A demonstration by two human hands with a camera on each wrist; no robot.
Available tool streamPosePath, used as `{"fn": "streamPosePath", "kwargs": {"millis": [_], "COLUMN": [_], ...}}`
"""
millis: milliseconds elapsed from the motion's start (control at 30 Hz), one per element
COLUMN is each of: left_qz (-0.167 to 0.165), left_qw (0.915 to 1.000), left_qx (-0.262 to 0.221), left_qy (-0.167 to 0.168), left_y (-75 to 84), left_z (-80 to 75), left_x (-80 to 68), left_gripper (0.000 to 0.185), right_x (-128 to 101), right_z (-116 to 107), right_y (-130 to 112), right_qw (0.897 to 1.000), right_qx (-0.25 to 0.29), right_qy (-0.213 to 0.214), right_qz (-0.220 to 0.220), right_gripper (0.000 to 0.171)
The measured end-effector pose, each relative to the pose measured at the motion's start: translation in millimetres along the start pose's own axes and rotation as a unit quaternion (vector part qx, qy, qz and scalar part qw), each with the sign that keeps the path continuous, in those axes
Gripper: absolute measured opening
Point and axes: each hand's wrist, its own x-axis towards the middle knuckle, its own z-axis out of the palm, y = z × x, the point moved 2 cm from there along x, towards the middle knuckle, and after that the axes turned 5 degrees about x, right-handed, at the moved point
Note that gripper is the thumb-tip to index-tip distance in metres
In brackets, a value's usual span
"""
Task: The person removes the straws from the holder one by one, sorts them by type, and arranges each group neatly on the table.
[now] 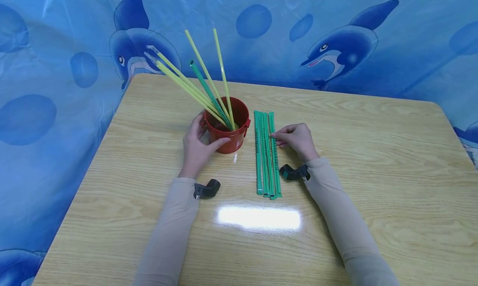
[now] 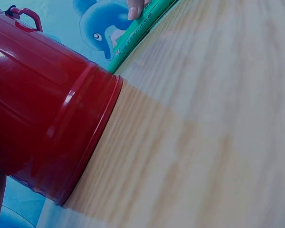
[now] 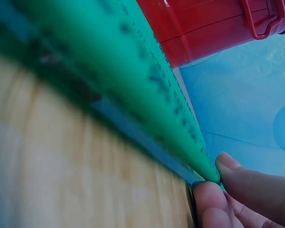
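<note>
Nearest, along the table (image 1: 373, 182), green straws (image 1: 265, 153) lie side by side, their lower ends just below the centre of the frame. Right of centre, the right hand (image 1: 296, 140) has thumb and fingertips nearly together, pinching the rightmost straw (image 1: 276, 165) toward its upper part; a narrow pinch and an upward lift should avoid dragging its close neighbours. Left of centre, the left hand (image 1: 198, 149) is spread wide around the red bucket (image 1: 231, 144), thumb on the near side; a light, firm hold would probably suit best, since the leaning load could tip it. Farther up, yellow straws (image 1: 222, 68) and one green straw (image 1: 206, 86) stand tilted in the bucket, leaving room toward the rim's right side; farthest, a dolphin-printed backdrop (image 1: 284, 66) spans the top
</note>
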Motion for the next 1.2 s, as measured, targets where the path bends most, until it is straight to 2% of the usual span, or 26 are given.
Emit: {"fn": "streamPosePath", "kwargs": {"millis": [333,600,1200], "left_qz": [-0.002,-0.01,-0.003], "left_qw": [1.0,0.9999,1.0], "left_qx": [-0.004,-0.001,0.002], "left_qy": [-0.004,-0.008,0.0], "left_y": [0.0,-1.2,-0.2], "left_z": [0.3,1.0,-0.1], "left_x": [1.5,-1.0,-2.5], "left_gripper": [0.078,0.081,0.084], "right_x": [1.1,-2.4,-2.0], "right_z": [-1.6,-2.3,-1.7], "right_y": [-1.3,2.2,0.9], "right_qw": [1.0,1.0,1.0], "right_qx": [-0.002,0.004,-0.002], "right_qy": [0.001,-0.006,-0.009], "right_qz": [0.004,0.008,-0.001], "right_gripper": [0.021,0.023,0.023]}}
